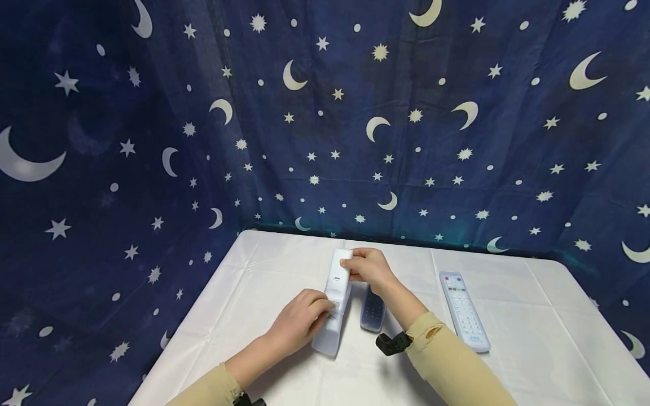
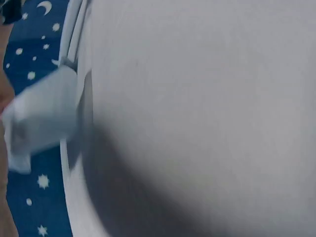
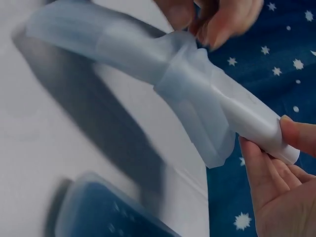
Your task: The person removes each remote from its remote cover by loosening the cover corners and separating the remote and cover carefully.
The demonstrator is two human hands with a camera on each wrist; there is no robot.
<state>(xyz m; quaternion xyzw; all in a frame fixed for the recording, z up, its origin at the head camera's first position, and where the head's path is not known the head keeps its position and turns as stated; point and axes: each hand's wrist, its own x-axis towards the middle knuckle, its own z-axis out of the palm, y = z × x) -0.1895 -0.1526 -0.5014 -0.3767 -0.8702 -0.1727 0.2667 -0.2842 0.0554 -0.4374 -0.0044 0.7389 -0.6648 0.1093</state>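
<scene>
A white remote control (image 1: 337, 272) is held at a slant above the table, its lower part inside a translucent silicone cover (image 1: 327, 341). My right hand (image 1: 373, 269) grips the bare far end of the remote between thumb and fingers, as the right wrist view also shows. Around the middle, my left hand (image 1: 304, 313) pinches the cover's edge, which is bunched and folded back (image 3: 195, 94) over the remote. One flap of the cover hangs loose below it. In the left wrist view only the blurred end of the cover (image 2: 47, 111) appears at the left.
A dark remote in a clear cover (image 1: 373, 309) lies on the table just under my right wrist. Farther right lies a white remote with coloured buttons (image 1: 463, 310), also covered. The white-clothed table (image 1: 274, 254) ends at a blue star-patterned curtain (image 1: 335, 124).
</scene>
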